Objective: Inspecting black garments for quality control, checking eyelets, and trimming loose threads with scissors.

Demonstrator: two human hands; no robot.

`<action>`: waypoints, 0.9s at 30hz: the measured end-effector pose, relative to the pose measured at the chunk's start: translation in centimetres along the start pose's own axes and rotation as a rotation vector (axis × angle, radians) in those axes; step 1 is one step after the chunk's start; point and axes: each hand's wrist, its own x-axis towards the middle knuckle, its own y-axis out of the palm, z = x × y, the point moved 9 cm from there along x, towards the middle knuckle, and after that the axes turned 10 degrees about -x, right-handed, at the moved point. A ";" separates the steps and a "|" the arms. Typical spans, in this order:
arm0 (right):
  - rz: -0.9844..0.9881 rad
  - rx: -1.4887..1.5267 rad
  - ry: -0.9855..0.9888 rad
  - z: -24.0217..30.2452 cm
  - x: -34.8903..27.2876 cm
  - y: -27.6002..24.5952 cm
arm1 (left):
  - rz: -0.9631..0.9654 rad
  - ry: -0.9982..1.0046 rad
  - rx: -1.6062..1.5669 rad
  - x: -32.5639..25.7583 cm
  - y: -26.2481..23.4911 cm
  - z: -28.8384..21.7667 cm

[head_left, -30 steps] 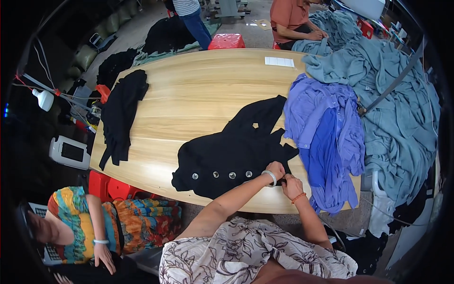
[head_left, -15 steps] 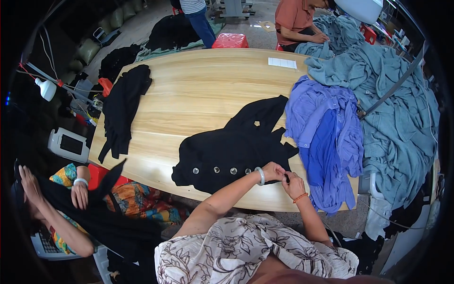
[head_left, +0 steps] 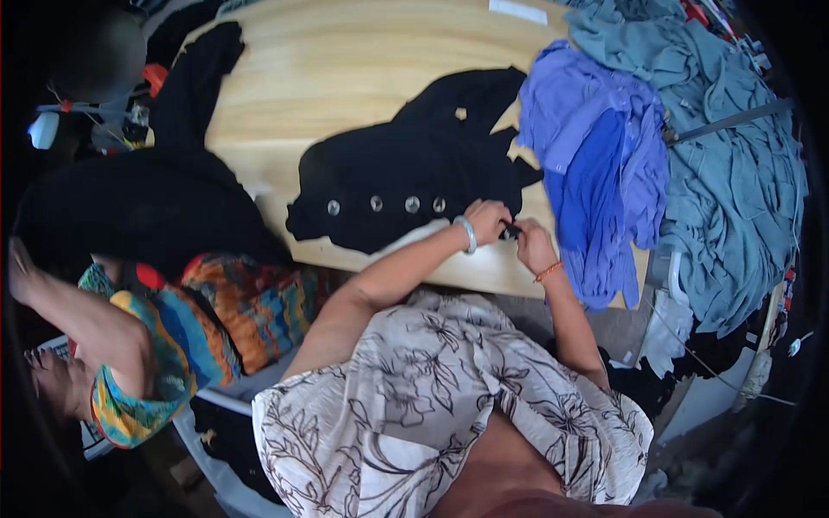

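A black knit garment lies on the wooden table before me, with several round silvery buttons in a row along its near side. My left hand, with a pale bangle at the wrist, is closed on the garment's edge at its right end. Close beside it my right hand, wearing an orange-red beaded bracelet, pinches the same dark edge between its fingertips. A small bit of black fabric shows between the two hands; finer detail there is too small to make out.
Purple-blue garments are heaped along the right of the wooden table, beside a large grey-green fabric pile. At the left a co-worker in a colourful patterned garment handles a big black garment that reaches over the table's edge.
My view has tilted down, so the table sits higher in the picture. Both hands stay at the garment's right edge. The co-worker's black garment has swung up and spread toward the table.
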 end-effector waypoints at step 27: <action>-0.159 0.244 0.246 3.7 1.9 -0.9 | -0.865 -0.524 0.070 -26.6 -21.1 8.2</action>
